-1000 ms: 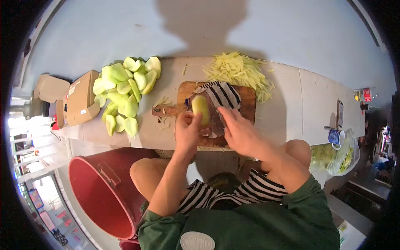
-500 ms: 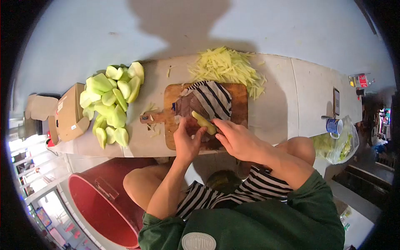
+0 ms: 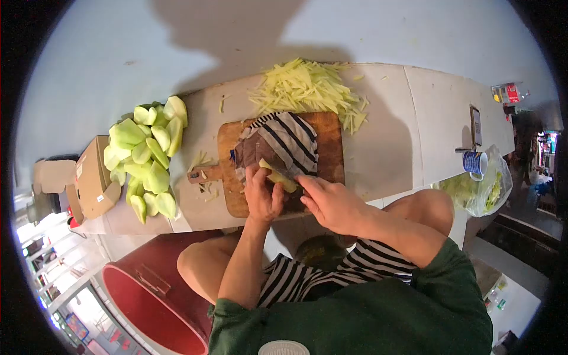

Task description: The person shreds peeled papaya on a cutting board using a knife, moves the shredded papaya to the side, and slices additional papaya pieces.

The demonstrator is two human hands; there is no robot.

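Pale bluish wall point(image 3: 355, 35) at 12 o'clock, tiled counter point(image 3: 378, 148) below. Around the wooden cutting board point(image 3: 330, 139), clockwise from its centre: pile of shreds point(image 3: 302, 89) near 12, blue mug point(image 3: 471, 161) far off at 3, red bin point(image 3: 177, 254) below the counter edge around 7, heap of peeled pieces point(image 3: 157, 177) at 9. Striped cloth point(image 3: 296, 139) bunched on the board.

Over the board's 6 o'clock side, a single pale green piece point(image 3: 283, 182), slanting from 10 toward 4. Pinched at its 10 o'clock end between thumb and fingers of the left hand point(image 3: 263, 195). At its 4 o'clock end, the right hand point(image 3: 334, 204), curled in close; fingertips blurred, so cannot tell what, if anything, lies inside that grip.

Seems to be close handwork on the piece, probably cutting. Best to pinch firmly but without crushing, with left fingertips tucked back from the 4 o'clock end. Rest the piece against the cloth to curb rolling, use short even strokes, and turn it little by little for uniform thickness.
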